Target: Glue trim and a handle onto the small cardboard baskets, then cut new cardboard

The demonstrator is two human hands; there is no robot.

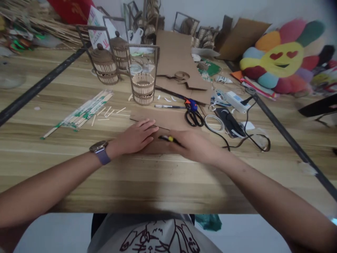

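Observation:
My left hand (135, 136) lies flat with its fingers spread on a piece of brown cardboard (171, 117) on the wooden table. Wrapped round a black and yellow tool (171, 138), which looks like a utility knife, is my right hand (193, 144), just right of the left one. The tool's tip points left, over the cardboard. A dark line runs across the sheet between the hands. Behind the cardboard lie a pen (170, 106) and scissors (193, 112) with black handles. A small bucket of wooden sticks (143, 88) stands beyond the left hand.
Packs of wooden sticks (84, 110) and loose pieces lie at the left. Two lidded buckets stand behind them. A larger cardboard sheet (173, 52) lies at the back. Cables, a phone (229, 122) and a power strip (237, 101) are at the right, before a flower cushion (283, 59).

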